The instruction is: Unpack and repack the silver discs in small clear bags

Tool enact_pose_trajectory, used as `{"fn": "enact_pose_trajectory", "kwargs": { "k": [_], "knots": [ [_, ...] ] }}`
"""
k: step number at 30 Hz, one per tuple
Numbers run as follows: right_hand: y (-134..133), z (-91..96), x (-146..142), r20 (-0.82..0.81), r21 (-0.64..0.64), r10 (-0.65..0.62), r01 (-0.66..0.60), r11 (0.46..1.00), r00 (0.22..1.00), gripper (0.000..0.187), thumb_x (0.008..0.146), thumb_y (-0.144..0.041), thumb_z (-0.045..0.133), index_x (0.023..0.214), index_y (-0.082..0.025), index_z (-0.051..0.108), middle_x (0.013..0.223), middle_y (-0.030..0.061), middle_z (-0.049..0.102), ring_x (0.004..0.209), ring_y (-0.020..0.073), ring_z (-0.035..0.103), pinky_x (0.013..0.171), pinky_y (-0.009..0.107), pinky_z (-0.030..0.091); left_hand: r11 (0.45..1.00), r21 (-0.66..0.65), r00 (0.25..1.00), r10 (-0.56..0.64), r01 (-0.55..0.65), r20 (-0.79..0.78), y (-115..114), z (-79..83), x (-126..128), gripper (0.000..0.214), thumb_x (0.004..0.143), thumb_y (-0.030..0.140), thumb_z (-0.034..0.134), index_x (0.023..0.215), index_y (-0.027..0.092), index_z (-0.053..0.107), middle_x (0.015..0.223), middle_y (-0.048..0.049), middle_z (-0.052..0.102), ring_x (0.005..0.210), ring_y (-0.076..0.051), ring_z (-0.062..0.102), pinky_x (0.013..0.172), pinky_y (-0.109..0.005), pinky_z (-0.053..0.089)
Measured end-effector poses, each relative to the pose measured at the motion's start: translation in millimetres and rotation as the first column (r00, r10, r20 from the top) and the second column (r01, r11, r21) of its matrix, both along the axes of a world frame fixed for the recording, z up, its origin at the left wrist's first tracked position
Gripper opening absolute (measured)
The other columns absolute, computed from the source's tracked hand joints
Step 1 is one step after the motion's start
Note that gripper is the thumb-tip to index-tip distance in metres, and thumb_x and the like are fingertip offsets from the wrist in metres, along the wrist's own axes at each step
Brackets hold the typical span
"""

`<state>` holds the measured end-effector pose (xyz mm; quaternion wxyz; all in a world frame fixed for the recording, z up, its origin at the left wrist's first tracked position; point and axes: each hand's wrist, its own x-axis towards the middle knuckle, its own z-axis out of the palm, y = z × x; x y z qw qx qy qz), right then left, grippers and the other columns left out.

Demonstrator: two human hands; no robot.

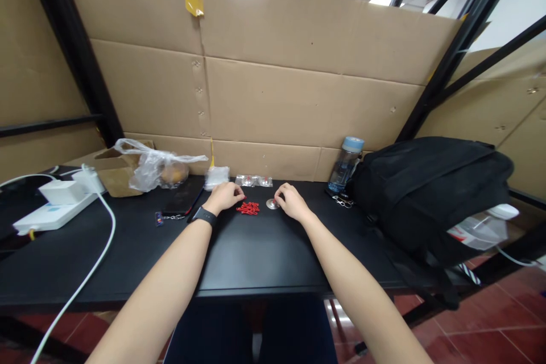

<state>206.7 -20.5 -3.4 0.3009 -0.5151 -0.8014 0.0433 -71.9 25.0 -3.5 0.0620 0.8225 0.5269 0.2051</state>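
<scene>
A small pile of red pieces lies on the black table between my hands. My left hand, with a dark watch band at the wrist, is at the pile's left edge, fingers pinched together; what they hold is too small to make out. To the right of the pile rests a shiny silver round piece, apparently metal. My right hand is closed at its right edge, with a speck of red near the fingertips. Clear packets with small red and silver contents lie just behind.
Clear plastic sleeves sit behind my left hand. Left stand a phone, a knotted plastic bag, a cardboard box and a white power strip. Right are a water bottle, keys and a black backpack.
</scene>
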Motion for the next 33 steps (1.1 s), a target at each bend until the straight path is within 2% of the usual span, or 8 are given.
{"fn": "enact_pose_trajectory", "kwargs": {
  "k": [2, 4, 8, 10, 13, 22, 26, 33],
  "knots": [
    [0, 4.5, 8, -0.01, -0.052, 0.024, -0.025, 0.998, 1.0, 0.01, 0.088, -0.026, 0.068, 0.093, -0.019, 0.07, 0.103, 0.0062, 0.062, 0.095, 0.0185, 0.059, 0.087, 0.031, 0.047, 1.0, -0.018, 1.0, -0.007, 0.007, 0.004, 0, -1.7, -1, 0.014, 0.08, 0.037, 0.068, 0.084, 0.025, 0.076, 0.091, -0.0036, 0.077, 0.087, -0.022, 0.069, 0.081, -0.03, 0.048],
    [0, 11.5, 20, -0.006, -0.106, 0.043, -0.044, 0.993, 0.999, 0.026, 0.08, -0.033, 0.076, 0.101, -0.019, 0.072, 0.106, 0.0069, 0.063, 0.092, 0.0183, 0.061, 0.084, 0.031, 0.048, 1.0, -0.006, 1.0, -0.005, 0.006, 0.008, -2, -2.5, 1, 0.009, 0.079, 0.032, 0.069, 0.08, 0.025, 0.075, 0.088, -0.0033, 0.077, 0.086, -0.022, 0.069, 0.081, -0.03, 0.047],
    [-3, 22.7, 49, 0.062, -0.284, 0.081, -0.06, 0.957, 0.995, 0.054, 0.054, -0.033, 0.092, 0.103, -0.018, 0.075, 0.105, 0.0073, 0.067, 0.084, 0.019, 0.064, 0.078, 0.03, 0.05, 1.0, 0.025, 1.0, 0.01, -0.01, 0.022, -7, -2.0, 10, 0.012, 0.083, 0.024, 0.064, 0.073, 0.023, 0.07, 0.083, -0.0051, 0.076, 0.086, -0.024, 0.068, 0.086, -0.034, 0.045],
    [-3, 24.3, 57, 0.065, -0.377, 0.091, -0.06, 0.924, 0.994, 0.05, 0.053, -0.029, 0.091, 0.1, -0.02, 0.076, 0.095, 0.0042, 0.07, 0.074, 0.0166, 0.064, 0.071, 0.027, 0.049, 0.999, 0.046, 0.999, 0.019, -0.021, 0.046, -9, -0.4, 13, 0.011, 0.087, 0.023, 0.06, 0.082, 0.022, 0.069, 0.087, -0.0062, 0.076, 0.088, -0.024, 0.068, 0.088, -0.035, 0.045],
    [-2, 24.2, 58, 0.054, -0.383, 0.057, -0.032, 0.923, 0.997, 0.039, 0.055, -0.025, 0.089, 0.092, -0.02, 0.077, 0.084, 0.0014, 0.071, 0.068, 0.0149, 0.062, 0.065, 0.025, 0.046, 0.996, 0.083, 0.995, 0.012, -0.02, 0.094, -12, 4.2, 20, 0.012, 0.091, 0.025, 0.056, 0.093, 0.023, 0.067, 0.094, -0.0053, 0.075, 0.093, -0.024, 0.068, 0.089, -0.034, 0.044],
    [-3, 25.4, 57, 0.044, -0.351, 0.051, -0.033, 0.936, 0.998, 0.038, 0.055, -0.026, 0.088, 0.09, -0.019, 0.074, 0.087, 0.0016, 0.069, 0.069, 0.0136, 0.06, 0.065, 0.025, 0.046, 0.98, 0.156, 0.954, -0.157, 0.12, 0.257, -29, 14.7, 46, 0.001, 0.082, 0.024, 0.071, 0.082, 0.023, 0.07, 0.094, -0.0004, 0.077, 0.094, -0.022, 0.069, 0.088, -0.034, 0.043],
    [0, 21.9, 59, 0.017, -0.388, 0.044, -0.033, 0.921, 0.999, 0.043, 0.057, -0.028, 0.088, 0.096, -0.018, 0.075, 0.087, 0.0021, 0.07, 0.07, 0.014, 0.062, 0.066, 0.025, 0.047, 0.984, 0.134, 0.947, -0.151, 0.117, 0.283, -33, 16.7, 51, 0.011, 0.083, 0.026, 0.072, 0.095, 0.025, 0.072, 0.094, -0.0001, 0.078, 0.095, -0.021, 0.069, 0.092, -0.035, 0.041],
    [1, 20.3, 57, 0.005, -0.402, 0.022, -0.018, 0.915, 1.0, 0.041, 0.056, -0.028, 0.088, 0.093, -0.016, 0.075, 0.085, 0.0037, 0.071, 0.072, 0.0163, 0.063, 0.067, 0.026, 0.048, 0.983, 0.173, 0.97, -0.103, 0.065, 0.222, -35, 16.8, 52, 0.01, 0.09, 0.03, 0.065, 0.089, 0.027, 0.075, 0.099, -0.0013, 0.076, 0.102, -0.025, 0.063, 0.094, -0.04, 0.035]
  ]
}}
